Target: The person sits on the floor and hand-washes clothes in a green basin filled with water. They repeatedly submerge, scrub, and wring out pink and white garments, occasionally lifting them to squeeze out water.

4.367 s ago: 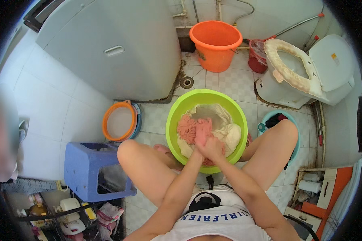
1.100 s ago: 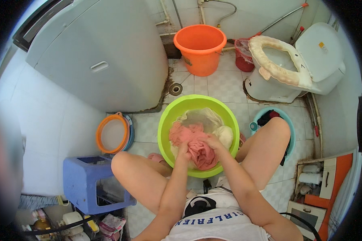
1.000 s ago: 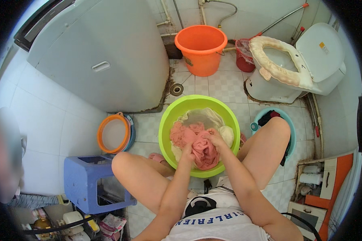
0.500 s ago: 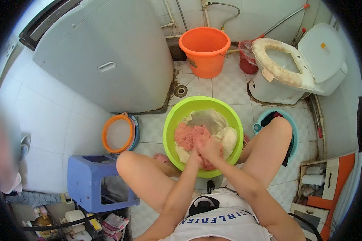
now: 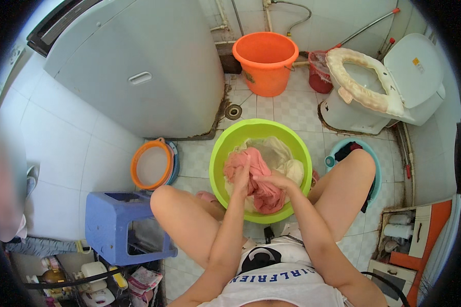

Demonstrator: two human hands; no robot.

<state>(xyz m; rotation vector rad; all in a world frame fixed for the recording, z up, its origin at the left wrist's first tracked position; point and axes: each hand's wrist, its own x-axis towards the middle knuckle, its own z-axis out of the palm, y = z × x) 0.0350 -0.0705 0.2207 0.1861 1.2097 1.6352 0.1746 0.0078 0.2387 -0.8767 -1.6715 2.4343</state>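
Since half a second ago, both hands have shifted slightly leftward over the wash. My left hand (image 5: 242,174) is closed on a bunch of the pink garment (image 5: 261,187); my right hand (image 5: 276,180) clamps the same cloth just beside it. Garment lies inside the green basin (image 5: 225,153), on pale laundry (image 5: 281,156), between my knees. Orange bucket (image 5: 265,61) stands well beyond.

Your left hand (image 5: 242,176) and right hand (image 5: 277,181) bury their fingertips in the pink cloth (image 5: 258,179), so you cannot judge the grip. The green basin (image 5: 225,153) hides its water under laundry. A blurred shape (image 5: 5,184) fills the left rim.
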